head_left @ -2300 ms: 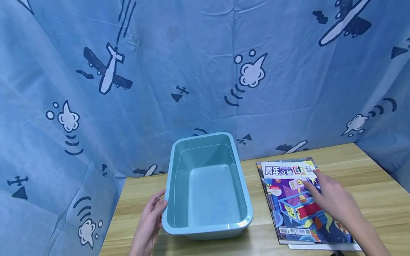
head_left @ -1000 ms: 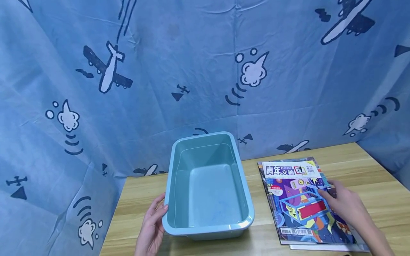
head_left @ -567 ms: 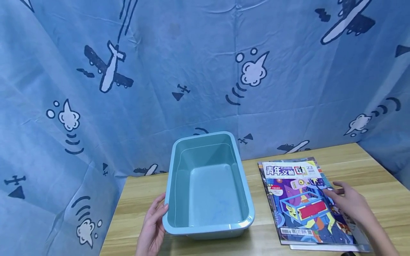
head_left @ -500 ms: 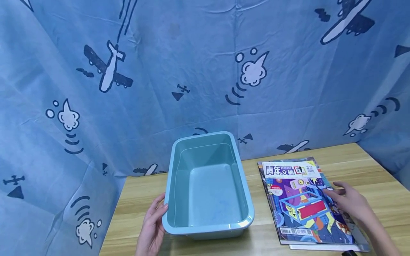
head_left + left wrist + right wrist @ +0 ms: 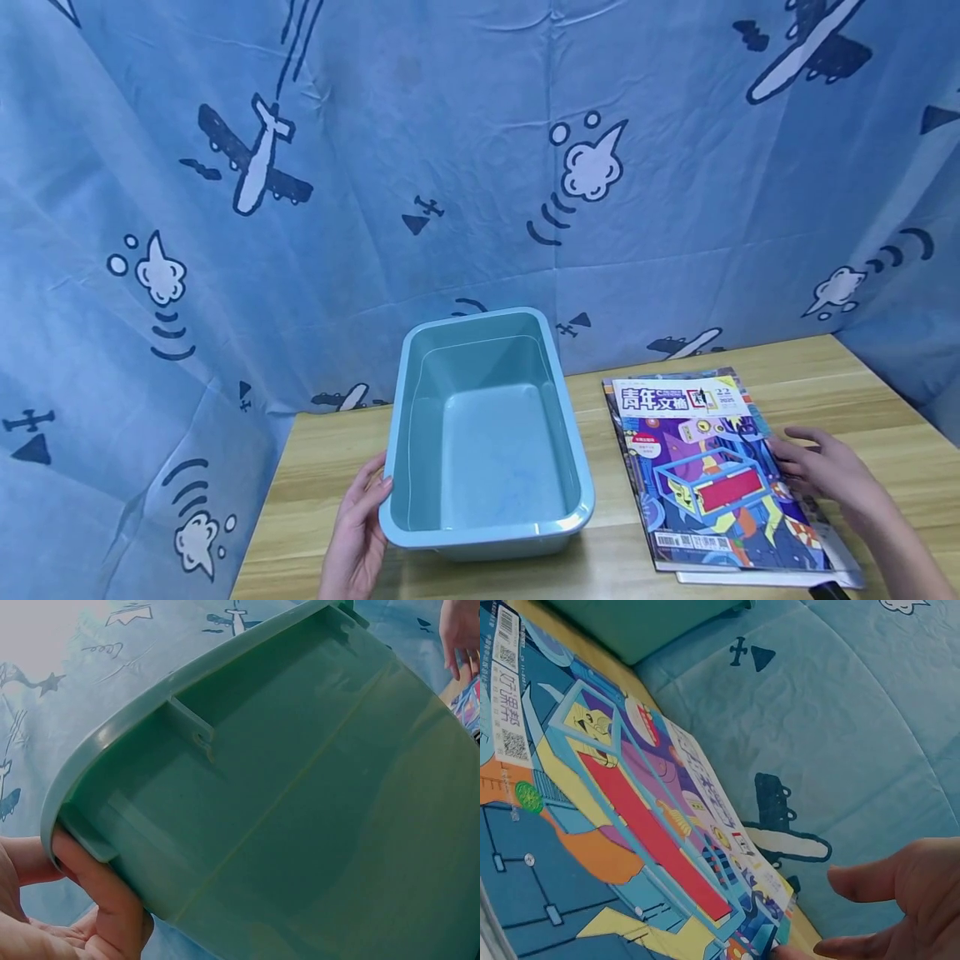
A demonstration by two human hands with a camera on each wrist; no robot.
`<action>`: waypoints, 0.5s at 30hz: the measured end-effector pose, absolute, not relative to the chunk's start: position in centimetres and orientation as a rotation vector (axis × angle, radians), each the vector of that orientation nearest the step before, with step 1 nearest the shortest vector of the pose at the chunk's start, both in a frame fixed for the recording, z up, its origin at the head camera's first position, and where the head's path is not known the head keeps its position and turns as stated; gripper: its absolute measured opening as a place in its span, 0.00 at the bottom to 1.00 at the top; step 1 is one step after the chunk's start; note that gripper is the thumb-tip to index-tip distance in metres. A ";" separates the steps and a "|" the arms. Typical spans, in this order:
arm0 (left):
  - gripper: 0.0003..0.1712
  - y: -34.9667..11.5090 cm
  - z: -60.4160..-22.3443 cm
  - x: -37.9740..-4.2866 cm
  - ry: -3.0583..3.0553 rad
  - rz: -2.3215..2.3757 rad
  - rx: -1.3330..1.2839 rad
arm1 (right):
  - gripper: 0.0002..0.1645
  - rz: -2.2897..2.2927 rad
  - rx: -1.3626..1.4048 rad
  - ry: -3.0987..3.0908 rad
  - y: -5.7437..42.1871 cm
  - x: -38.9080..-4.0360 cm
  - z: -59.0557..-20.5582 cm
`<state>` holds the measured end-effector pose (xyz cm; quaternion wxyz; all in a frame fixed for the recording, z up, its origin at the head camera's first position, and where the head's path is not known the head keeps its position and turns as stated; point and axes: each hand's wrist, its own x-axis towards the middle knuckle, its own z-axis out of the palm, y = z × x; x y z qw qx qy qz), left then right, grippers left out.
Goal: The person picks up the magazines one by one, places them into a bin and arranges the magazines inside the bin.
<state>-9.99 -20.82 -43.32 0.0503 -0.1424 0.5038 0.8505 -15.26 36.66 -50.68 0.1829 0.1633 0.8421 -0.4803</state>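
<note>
In the head view a light blue-green plastic basin stands mid-table with nothing inside. My left hand grips its near left rim, thumb on top. The left wrist view shows those fingers curled under the rim, against the basin's outer wall. To the right lies a stack of magazines, a colourful purple-and-blue magazine uppermost. My right hand is at its right edge, fingers loosely bent. In the right wrist view the right hand has its thumb raised apart from the fingers, fingertips right at the magazine's corner.
The wooden table backs onto a blue curtain printed with planes and clouds. Below the top magazine, the pale edge of another one sticks out. A small black object shows at the bottom edge, beside my right forearm.
My right hand has drawn back from over the magazine cover to its right edge. The left hand keeps its hold on the basin, which has not moved.
</note>
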 end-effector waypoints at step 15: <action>0.22 -20.6 -43.0 -10.2 1.486 2.624 -0.426 | 0.57 -1.464 0.466 2.256 37.4 -15.7 -49.9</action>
